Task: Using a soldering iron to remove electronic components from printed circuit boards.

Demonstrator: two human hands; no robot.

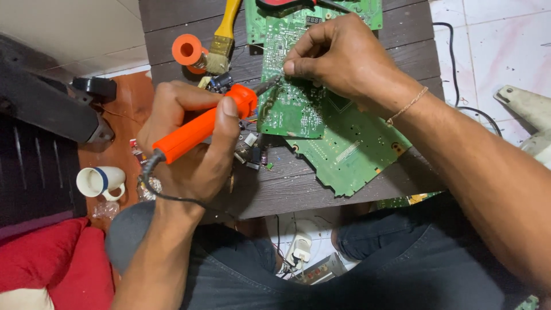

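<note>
My left hand (189,143) grips an orange soldering iron (201,126) whose metal tip touches the upper edge area of a green circuit board (290,106). My right hand (338,54) rests on that board, thumb and forefinger pinched right at the iron's tip; I cannot tell whether they hold anything. A second, larger green board (356,152) lies under it on the dark wooden table (298,186). A third green board (367,11) sits at the far edge.
An orange spool (186,50) and a yellow-handled brush (221,43) lie at the table's far left. Small loose components (252,152) sit by the boards. A white cup (100,181) stands on the floor at left, a red cushion (51,258) below it. My knees in dark jeans sit under the table.
</note>
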